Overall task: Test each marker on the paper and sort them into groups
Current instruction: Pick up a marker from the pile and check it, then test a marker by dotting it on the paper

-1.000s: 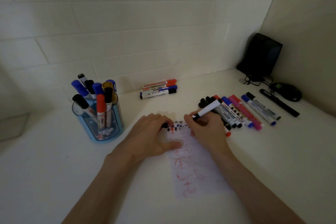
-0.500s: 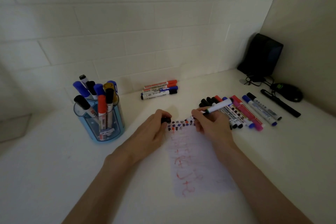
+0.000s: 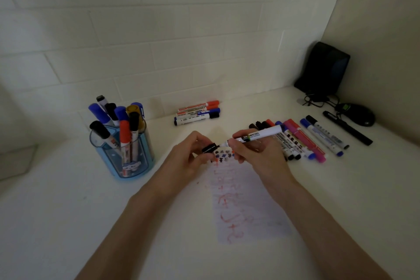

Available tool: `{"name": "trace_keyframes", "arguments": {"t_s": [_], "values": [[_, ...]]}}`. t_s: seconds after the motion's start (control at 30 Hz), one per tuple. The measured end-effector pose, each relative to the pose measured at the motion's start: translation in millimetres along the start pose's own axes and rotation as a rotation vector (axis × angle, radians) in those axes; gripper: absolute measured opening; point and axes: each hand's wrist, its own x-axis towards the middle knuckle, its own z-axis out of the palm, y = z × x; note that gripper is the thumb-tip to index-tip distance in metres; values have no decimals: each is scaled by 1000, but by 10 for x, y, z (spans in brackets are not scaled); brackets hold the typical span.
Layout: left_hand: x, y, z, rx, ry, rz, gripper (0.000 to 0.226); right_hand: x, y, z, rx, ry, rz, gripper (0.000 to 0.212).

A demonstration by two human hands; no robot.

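Observation:
A strip of paper with red scribbles and a row of small coloured test marks at its top lies on the white table. Above its top edge, my right hand grips a white-barrelled marker, tip pointing left. My left hand pinches the marker's black cap, which sits right at the tip. A blue holder with several markers stands to the left. One group of markers lies near the wall, a larger row lies right of my hands.
A black pen, a dark mouse with a tangled cable and a black box occupy the far right corner. A tiled wall runs behind the table and a plain wall closes the right side.
Both hands have lifted off the paper. The marker tip has come up from the test marks to meet the black cap held in my left hand.

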Motion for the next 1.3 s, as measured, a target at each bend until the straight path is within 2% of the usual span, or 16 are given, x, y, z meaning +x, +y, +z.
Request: {"name": "trace_keyframes", "arguments": {"t_s": [0.43,0.53,0.77,0.97,1.1,1.2,1.27,1.3], "values": [[6,59,-12,51,-3,75,15,-20,-19,39,-12,-76,52,15],[19,28,-27,38,35,93,16,-16,-47,41,86,-119,106,24],[40,-15,37,-184,74,132,13,-62,22,113,101,-74,-2,28],[51,-21,110,-162,100,144,12,-58,58,126,-10,-34,-59,26],[105,57,266,-60,91,130,14,29,0,70,-120,34,-58,32],[141,54,269,87,104,57,41,97,-92,-71,-85,54,-104,25],[124,-8,231,313,102,55,47,120,-106,-199,-251,105,-128,17],[112,-41,211,420,81,63,49,129,-79,-258,-438,121,-148,19]]}}
